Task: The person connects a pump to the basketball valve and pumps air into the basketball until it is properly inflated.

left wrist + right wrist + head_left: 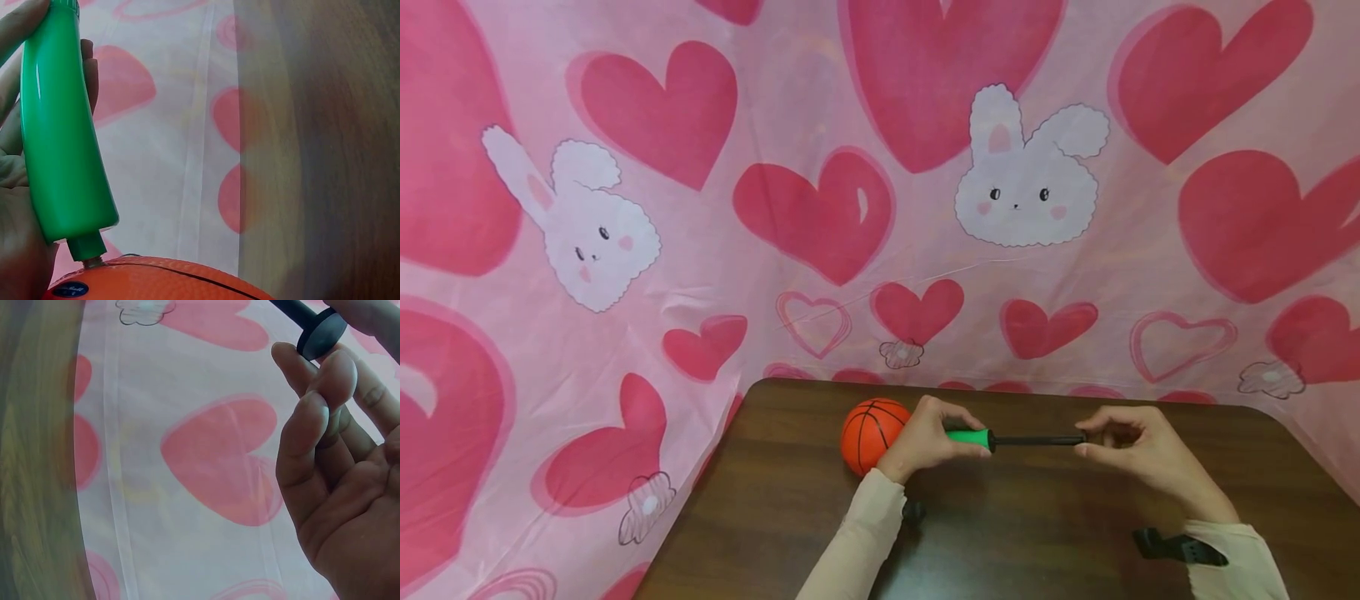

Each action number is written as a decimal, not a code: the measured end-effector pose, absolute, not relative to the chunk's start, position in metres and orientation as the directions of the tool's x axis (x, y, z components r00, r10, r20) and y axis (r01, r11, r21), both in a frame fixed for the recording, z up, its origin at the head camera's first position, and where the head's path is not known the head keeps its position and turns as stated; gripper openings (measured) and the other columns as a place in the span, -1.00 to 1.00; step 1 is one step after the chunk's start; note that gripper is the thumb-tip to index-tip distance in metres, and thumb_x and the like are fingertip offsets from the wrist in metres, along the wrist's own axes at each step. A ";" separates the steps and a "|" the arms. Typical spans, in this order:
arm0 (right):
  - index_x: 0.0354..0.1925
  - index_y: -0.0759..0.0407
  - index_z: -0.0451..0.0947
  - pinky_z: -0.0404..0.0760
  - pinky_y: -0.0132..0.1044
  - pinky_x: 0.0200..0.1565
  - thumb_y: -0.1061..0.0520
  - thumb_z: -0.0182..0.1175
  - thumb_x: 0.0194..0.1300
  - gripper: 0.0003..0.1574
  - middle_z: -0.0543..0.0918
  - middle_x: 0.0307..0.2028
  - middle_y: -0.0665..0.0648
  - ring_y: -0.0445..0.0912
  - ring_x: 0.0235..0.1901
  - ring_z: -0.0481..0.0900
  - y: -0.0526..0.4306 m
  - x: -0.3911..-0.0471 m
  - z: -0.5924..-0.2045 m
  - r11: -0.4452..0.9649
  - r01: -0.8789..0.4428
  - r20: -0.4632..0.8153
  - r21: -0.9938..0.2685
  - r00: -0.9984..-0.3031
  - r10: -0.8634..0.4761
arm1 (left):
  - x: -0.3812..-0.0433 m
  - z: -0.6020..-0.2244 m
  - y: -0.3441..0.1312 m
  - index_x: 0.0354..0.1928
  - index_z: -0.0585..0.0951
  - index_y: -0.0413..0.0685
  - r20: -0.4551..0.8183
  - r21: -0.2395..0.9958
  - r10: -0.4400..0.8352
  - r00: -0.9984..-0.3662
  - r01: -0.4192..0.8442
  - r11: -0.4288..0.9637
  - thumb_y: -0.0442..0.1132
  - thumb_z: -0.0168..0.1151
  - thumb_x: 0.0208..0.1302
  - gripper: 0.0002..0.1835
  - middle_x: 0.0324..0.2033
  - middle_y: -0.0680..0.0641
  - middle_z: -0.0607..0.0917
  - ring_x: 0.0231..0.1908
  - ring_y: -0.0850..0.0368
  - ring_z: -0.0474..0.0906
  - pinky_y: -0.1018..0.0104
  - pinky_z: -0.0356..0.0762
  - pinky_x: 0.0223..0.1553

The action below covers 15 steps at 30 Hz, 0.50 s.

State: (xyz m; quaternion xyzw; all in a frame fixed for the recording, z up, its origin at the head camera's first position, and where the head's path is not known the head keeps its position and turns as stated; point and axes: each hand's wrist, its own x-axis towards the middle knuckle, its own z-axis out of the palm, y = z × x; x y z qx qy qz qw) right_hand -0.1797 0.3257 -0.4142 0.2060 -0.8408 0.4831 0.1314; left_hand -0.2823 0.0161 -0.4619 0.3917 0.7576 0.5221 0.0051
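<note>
A small orange ball (867, 433) with black basketball lines sits at the back left of the table. My left hand (923, 437) grips the green barrel of a hand pump (65, 131), whose lower end meets the ball through a short metal needle in the left wrist view. From the barrel's other end a thin black rod (1037, 440) extends to the right. My right hand (1150, 450) pinches the flat black disc (322, 334) at the rod's end between thumb and fingers. The rod is drawn well out of the barrel and lies roughly level.
The brown wooden table (1000, 542) ends at a pink cloth backdrop (925, 267) with hearts and rabbits behind and to the left. Black straps, including one by the right wrist (1180, 546), show near both sleeves.
</note>
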 end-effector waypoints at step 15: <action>-0.21 0.24 0.78 0.41 -0.29 -0.64 0.49 0.47 0.06 -0.69 0.65 -0.53 -0.19 -0.28 -0.62 0.42 0.305 -0.187 -0.422 0.422 -0.493 0.455 -0.761 -0.869 -0.193 | -0.282 -0.461 0.016 -0.22 0.86 -0.06 0.403 0.795 0.587 -0.702 0.587 0.156 -0.23 0.70 -0.03 -0.72 -0.35 0.01 0.86 -0.49 0.42 0.51 0.47 0.61 -0.48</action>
